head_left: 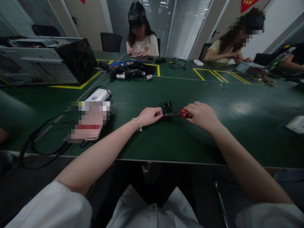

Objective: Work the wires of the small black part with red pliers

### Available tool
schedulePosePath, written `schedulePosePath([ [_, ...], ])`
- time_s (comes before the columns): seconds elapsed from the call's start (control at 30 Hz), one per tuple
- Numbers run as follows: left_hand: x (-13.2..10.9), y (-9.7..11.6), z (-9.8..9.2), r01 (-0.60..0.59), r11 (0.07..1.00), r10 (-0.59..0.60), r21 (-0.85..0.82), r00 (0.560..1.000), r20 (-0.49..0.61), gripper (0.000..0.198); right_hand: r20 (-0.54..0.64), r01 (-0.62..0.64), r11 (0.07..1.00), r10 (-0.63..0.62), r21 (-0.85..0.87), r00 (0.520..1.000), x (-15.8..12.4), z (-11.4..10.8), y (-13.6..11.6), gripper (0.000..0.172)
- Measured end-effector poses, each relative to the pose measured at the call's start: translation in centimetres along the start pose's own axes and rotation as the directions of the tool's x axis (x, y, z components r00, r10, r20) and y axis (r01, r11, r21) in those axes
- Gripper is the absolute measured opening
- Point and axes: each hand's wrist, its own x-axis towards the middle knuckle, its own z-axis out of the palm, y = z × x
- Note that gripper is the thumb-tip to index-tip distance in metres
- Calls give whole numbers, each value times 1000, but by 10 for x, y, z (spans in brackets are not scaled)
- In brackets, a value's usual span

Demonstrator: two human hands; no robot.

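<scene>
My right hand (201,114) is closed round the red and black handles of a pair of long-nose pliers (177,113). The jaws point left and end at the fingertips of my left hand (150,116). Thumb and forefinger of that hand are pinched together at the plier tip; what they hold is too small to make out. A small black part (167,106) lies on the table just beyond the jaws. Another dark piece (167,118) is below the plier tip, partly hidden by my fingers.
The green table (147,142) carries a phone (89,122), a white power bank (99,95) and black cables (35,139) on the left. An opened computer case (42,61) stands behind them. Cables and parts (130,70) are heaped at the back. Two people sit across the table.
</scene>
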Motion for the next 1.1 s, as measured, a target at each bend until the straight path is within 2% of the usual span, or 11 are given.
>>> schedulePosePath([
  [0.47, 0, 1, -3, 26, 1000, -26, -12, 999, 27, 16, 20, -44, 993, 42, 109, 999, -1, 10, 3, 28],
  [0.83, 0, 2, -1, 11, 1000, -11, 17, 1000, 6, 15, 0, -13, 998, 13, -59, 1000, -1, -7, -4, 25],
  [1.1, -1, 2, -3, 6, 1000, -6, 2, 1000, 23, 15, 19, -45, 997, 44, 56, 999, 0, 4, 0, 27],
])
